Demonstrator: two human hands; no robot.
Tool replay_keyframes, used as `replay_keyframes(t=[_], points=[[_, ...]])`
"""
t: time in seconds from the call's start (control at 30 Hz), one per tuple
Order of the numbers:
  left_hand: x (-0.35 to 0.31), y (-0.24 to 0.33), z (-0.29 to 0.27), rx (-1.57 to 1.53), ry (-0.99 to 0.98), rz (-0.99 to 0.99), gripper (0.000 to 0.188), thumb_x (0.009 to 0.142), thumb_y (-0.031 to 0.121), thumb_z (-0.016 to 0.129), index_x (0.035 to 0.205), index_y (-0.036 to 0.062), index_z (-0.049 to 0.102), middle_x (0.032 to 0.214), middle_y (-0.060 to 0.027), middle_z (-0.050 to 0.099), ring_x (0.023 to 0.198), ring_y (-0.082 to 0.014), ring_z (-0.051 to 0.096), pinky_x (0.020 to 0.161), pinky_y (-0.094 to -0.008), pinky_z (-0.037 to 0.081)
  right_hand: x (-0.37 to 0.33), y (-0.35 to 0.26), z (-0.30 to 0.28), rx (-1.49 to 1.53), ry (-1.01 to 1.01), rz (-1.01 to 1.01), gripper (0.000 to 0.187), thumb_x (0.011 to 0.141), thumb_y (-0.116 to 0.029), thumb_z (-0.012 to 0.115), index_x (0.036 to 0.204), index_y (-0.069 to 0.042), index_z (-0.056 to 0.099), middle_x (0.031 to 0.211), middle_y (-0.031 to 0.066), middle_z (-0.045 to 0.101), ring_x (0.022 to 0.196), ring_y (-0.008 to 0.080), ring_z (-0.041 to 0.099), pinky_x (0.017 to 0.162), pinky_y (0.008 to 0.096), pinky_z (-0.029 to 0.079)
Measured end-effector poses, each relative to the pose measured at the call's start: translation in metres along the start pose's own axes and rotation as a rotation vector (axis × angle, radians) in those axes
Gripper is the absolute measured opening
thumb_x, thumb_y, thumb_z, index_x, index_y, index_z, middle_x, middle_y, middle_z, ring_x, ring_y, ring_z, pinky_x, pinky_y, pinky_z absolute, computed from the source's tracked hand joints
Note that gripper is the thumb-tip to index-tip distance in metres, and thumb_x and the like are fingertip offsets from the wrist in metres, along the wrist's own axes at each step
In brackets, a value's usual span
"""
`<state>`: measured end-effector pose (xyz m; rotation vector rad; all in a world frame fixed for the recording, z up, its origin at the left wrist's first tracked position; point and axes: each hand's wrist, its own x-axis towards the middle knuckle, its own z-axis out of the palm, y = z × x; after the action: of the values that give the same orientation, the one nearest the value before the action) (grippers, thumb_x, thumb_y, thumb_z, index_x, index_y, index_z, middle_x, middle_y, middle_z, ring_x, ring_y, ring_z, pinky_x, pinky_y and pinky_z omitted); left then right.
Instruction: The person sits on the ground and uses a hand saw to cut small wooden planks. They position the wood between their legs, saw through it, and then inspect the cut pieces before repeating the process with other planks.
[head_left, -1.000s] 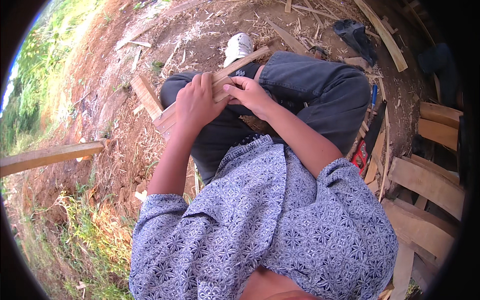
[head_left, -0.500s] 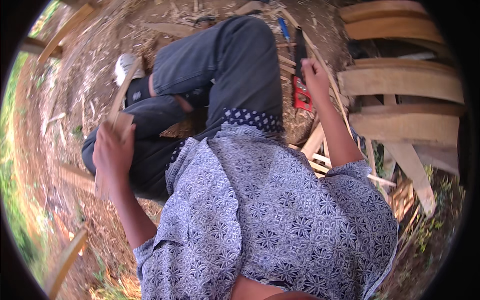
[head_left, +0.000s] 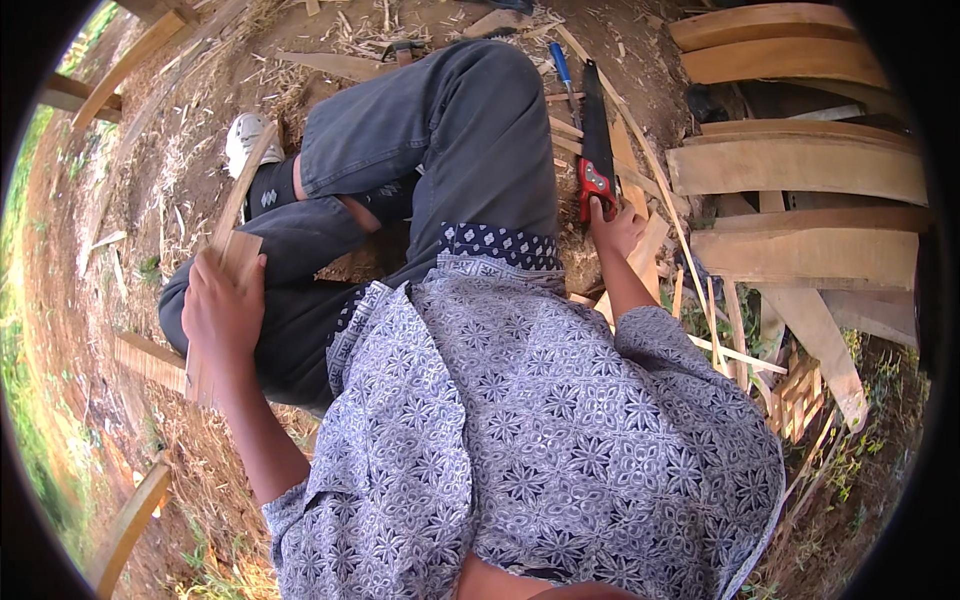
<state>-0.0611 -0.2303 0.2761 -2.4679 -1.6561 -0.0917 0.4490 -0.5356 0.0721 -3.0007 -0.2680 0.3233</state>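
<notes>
My left hand [head_left: 225,315] is closed round a flat wooden piece [head_left: 240,258], holding it against my bent left leg. A narrow strip of wood [head_left: 243,185] runs from its far end toward my white shoe. On the ground to my right lies a handsaw [head_left: 598,125] with a dark blade and a red handle, its blade pointing away from me. My right hand [head_left: 620,230] is at the near end of that handle, thumb on the red grip and fingers curled beside it. Part of its grip is hidden.
A blue-handled tool [head_left: 562,65] lies left of the saw blade. A long thin wood strip [head_left: 650,150] runs along its right. Curved wooden pieces [head_left: 800,165] are stacked at the right. A hammer-like tool [head_left: 404,50] lies beyond my knee among wood shavings.
My right hand has come back toward me from beside the saw blade to the red handle. My left hand keeps its hold on the wooden piece.
</notes>
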Motion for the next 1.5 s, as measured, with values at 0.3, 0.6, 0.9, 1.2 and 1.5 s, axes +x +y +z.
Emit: replay_keyframes(t=[0.3,0.6,0.9,1.2,1.5], points=[[-0.001,-0.008,0.005,-0.1,0.09,-0.021,0.058,0.086,0.06,0.071,0.104,0.0063,0.057,0.091,-0.0135,0.067,0.082,-0.0335,0.07,0.068,-0.0443,0.055,0.019,-0.02,-0.003,-0.126,-0.081,-0.317,0.05,0.082,-0.048,0.076,0.124,-0.021,0.073,0.122,0.0113,0.068,0.118,0.0293,0.062,0.101,0.0446,0.049],[-0.005,-0.015,0.008,-0.109,-0.043,-0.071,0.063,0.085,0.061,0.071,0.11,0.0038,0.057,0.092,-0.0126,0.067,0.082,-0.0308,0.07,0.069,-0.0411,0.054,0.033,-0.083,-0.127,1.596,-0.395,-0.111,0.018,0.092,-0.008,0.052,0.109,-0.003,0.052,0.074,0.0025,0.049,0.078,0.022,0.058,0.094,0.0458,0.051],[-0.002,-0.017,0.005,-0.13,-0.034,-0.084,0.067,0.087,0.062,0.068,0.114,0.0023,0.058,0.099,-0.0169,0.072,0.088,-0.0332,0.072,0.072,-0.042,0.056,-0.16,-0.253,-0.225,1.624,-1.208,-0.909,0.043,0.093,-0.015,0.057,0.129,0.008,0.05,0.098,0.0086,0.052,0.098,0.0179,0.053,0.101,0.0386,0.043],[0.003,-0.044,-0.024,-0.345,-0.101,-0.149,0.062,0.09,0.063,0.065,0.112,0.0056,0.056,0.094,-0.0195,0.071,0.089,-0.0408,0.071,0.075,-0.0508,0.054,-0.273,-0.323,-0.124,1.368,-1.02,-1.049,0.022,0.104,-0.027,0.065,0.097,-0.006,0.062,0.077,-0.0061,0.056,0.066,-0.0002,0.045,0.061,0.0181,0.037],[0.004,-0.038,0.004,-0.152,0.031,-0.19,0.066,0.086,0.068,0.066,0.102,0.0053,0.056,0.088,-0.0163,0.072,0.079,-0.0348,0.072,0.064,-0.0438,0.056,-0.285,-0.31,-0.116,1.173,-0.954,-1.178,0.019,0.101,-0.021,0.07,0.095,-0.004,0.063,0.077,-0.0071,0.055,0.068,-0.0007,0.044,0.06,0.0193,0.037]])
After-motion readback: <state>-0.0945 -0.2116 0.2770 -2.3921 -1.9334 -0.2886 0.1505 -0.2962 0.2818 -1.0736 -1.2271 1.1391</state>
